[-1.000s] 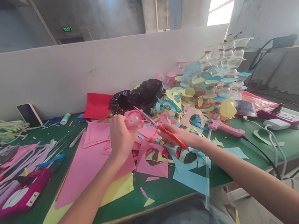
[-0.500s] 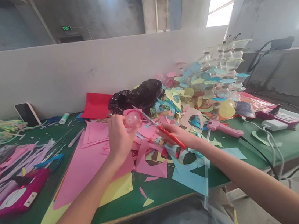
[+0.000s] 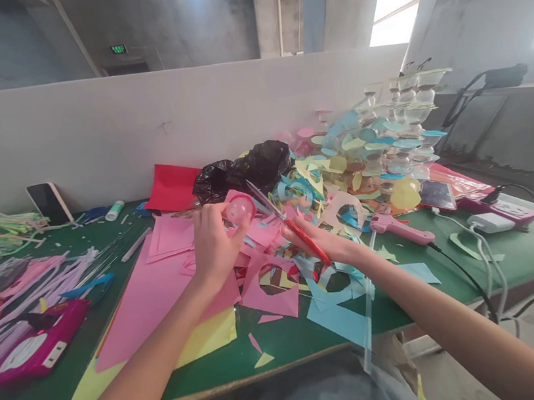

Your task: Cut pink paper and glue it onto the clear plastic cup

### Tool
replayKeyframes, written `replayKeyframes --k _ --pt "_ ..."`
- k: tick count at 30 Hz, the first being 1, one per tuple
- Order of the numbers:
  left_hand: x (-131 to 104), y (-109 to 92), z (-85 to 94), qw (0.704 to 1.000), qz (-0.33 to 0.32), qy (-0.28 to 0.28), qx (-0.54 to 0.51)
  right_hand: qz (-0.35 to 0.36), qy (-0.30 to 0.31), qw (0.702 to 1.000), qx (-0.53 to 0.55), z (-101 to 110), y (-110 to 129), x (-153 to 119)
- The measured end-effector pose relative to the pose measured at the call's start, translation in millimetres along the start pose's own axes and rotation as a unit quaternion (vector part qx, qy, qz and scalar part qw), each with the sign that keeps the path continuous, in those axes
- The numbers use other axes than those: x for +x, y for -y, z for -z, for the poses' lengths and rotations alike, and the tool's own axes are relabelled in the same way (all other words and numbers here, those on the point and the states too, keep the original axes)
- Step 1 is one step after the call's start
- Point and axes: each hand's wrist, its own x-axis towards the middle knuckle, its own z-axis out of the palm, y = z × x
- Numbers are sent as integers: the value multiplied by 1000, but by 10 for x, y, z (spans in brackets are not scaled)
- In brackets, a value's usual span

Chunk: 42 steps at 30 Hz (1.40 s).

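Note:
My left hand [image 3: 216, 240] is closed on a small clear plastic cup [image 3: 238, 210] with a pink paper piece against it, held above the paper scraps. In my right hand [image 3: 313, 238] are red-handled scissors [image 3: 305, 238], their blades pointing up and left, just right of the cup and apart from it. Below the hands lie pink paper offcuts [image 3: 273, 298] with rounded cutouts, and pink sheets [image 3: 163, 307] spread over yellow paper [image 3: 211, 337]. Blue paper [image 3: 338, 322] lies near the front edge.
A black plastic bag [image 3: 262, 164] sits behind the hands. Stacked clear cups with coloured discs [image 3: 406, 131] rise at the back right. A pink glue gun [image 3: 403, 230] with a cord lies right of my right hand. A phone [image 3: 49, 204] leans on the wall.
The scissors have moved slightly right, away from the cup, and their blades have shifted off its edge. The cup has turned slightly in my left hand.

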Motion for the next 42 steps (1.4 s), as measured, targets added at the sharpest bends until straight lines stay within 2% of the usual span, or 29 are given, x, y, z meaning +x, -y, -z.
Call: replayKeyframes --k 3,17,22,30,36,42 --pt "6 -2 -8 1000 -9 -1 12 -7 23 1000 8 -5 -3 8" --pt "-4 -6 -7 999 -35 1 30 -39 33 999 2 7 43 -1" --pt "-7 1 -13 998 -53 -2 32 -44 17 999 8 -9 22 7" --pt "-16 -14 -14 999 -47 7 24 -36 -29 999 6 -54 -21 44" --pt "-21 -22 -8 998 -49 12 22 -16 -28 999 0 -25 -39 26" --pt "-21 -32 3 999 -44 0 20 -34 -10 999 13 0 -41 3"
